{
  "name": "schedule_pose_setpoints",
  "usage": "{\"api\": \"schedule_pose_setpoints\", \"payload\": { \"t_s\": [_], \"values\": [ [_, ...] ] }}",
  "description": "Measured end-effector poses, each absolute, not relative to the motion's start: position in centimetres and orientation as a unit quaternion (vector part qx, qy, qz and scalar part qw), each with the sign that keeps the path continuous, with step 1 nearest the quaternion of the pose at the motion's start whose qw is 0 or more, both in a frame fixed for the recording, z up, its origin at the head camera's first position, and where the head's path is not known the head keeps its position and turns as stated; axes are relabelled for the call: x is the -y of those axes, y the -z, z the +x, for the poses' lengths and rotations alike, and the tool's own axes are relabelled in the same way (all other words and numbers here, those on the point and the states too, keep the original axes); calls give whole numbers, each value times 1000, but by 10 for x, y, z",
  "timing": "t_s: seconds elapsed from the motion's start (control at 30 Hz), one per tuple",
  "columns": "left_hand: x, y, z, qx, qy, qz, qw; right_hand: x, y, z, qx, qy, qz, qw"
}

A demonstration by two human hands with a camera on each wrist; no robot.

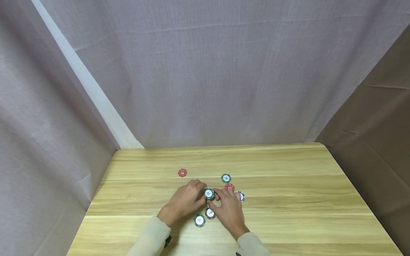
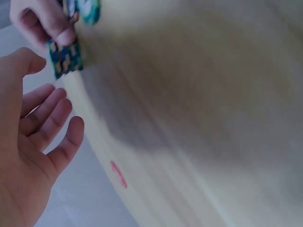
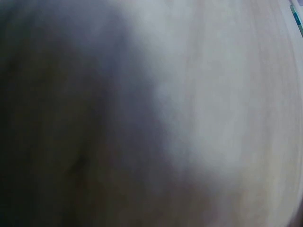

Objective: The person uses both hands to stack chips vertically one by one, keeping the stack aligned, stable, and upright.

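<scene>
A stack of green poker chips [image 1: 209, 193] stands between both hands, its top chip marked 20. My left hand [image 1: 187, 198] curves around the stack's left side in the head view. From the left wrist, that hand [image 2: 33, 137] shows loosely bent fingers, slightly apart from the stack [image 2: 65, 59]. My right hand [image 1: 229, 206] holds the stack from the right; one fingertip [image 2: 66, 37] lies against it in the left wrist view. Just below the stack is a dark chip [image 1: 210, 213] marked 100. The right wrist view is mostly blurred and shows no hand clearly.
A green chip [image 1: 199, 220] lies nearest me. Beyond the right hand are another green chip [image 1: 226, 178], a red chip [image 1: 229, 186] and a blue-and-white chip [image 1: 242, 196], partly covered. A red chip [image 1: 182, 172] lies far left on the wooden table [image 1: 288, 202]. Curtains [image 1: 205, 89] hang behind.
</scene>
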State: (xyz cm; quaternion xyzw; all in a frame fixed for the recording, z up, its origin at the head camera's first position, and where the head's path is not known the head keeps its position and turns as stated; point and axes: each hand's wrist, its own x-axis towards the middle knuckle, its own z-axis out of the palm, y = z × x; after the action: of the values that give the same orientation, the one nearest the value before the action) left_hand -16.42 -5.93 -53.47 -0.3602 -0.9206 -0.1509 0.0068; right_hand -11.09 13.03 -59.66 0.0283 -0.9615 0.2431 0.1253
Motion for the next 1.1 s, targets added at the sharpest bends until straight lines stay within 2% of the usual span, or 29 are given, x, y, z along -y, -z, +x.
{"api": "schedule_pose_setpoints", "payload": {
  "t_s": [0.27, 0.63, 1.1],
  "values": [
    [74, 516, -164, 921, 131, -365, -29, -131, 595, -111, 960, -253, 24, 120],
    [86, 512, -142, 906, 79, -408, -80, -131, 597, -112, 959, -252, 28, 129],
    [87, 529, -117, 902, 83, -417, -71, -130, 597, -111, 960, -247, 28, 127]
  ]
}}
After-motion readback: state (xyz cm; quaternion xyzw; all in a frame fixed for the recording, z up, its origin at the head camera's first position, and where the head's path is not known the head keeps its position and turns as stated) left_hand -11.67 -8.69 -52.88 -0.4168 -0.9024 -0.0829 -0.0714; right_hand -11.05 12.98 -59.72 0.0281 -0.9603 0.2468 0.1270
